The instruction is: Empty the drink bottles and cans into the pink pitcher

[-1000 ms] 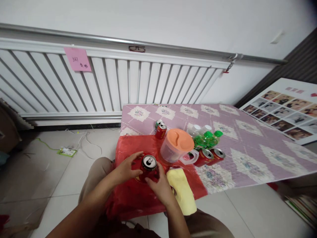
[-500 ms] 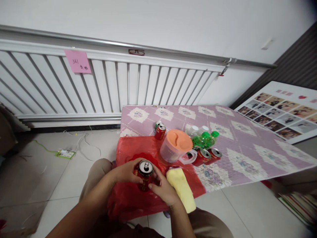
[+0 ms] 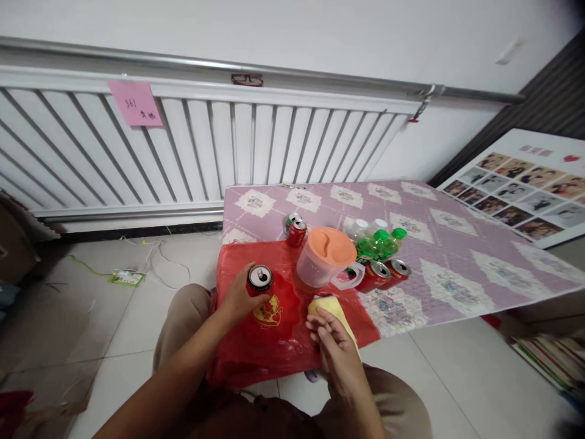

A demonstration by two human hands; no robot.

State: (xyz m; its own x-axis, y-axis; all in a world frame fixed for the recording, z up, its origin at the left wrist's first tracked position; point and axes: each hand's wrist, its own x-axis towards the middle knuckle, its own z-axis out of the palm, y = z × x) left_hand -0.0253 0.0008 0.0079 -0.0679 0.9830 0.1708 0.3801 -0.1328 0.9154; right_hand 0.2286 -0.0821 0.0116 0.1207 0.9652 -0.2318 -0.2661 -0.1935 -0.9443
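Observation:
My left hand [image 3: 241, 297] is wrapped round a dark red drink can [image 3: 260, 278] with an open tab hole in its silver top. The can is upright over a red plastic sheet [image 3: 283, 344]. To the right, my right hand [image 3: 333, 335] has its fingers loosely curved and apart, with nothing in them. It hovers over or rests on a folded yellow cloth [image 3: 336, 306]; whether they touch I cannot tell. Just beyond stands a clear plastic pitcher [image 3: 313, 266] with an orange lid. Below my left hand, a gold print shows on red.
Behind the pitcher are a small red can [image 3: 297, 234] and a green one [image 3: 292, 221]. At its right stand green-capped bottles [image 3: 380, 245] and red cans [image 3: 375, 275]. A flowered cloth [image 3: 443, 244] covers the table, which meets a white radiator [image 3: 274, 143].
My right hand has left the can and moved right to the yellow cloth. My left hand has carried the can slightly forward and left, uncovering the gold print.

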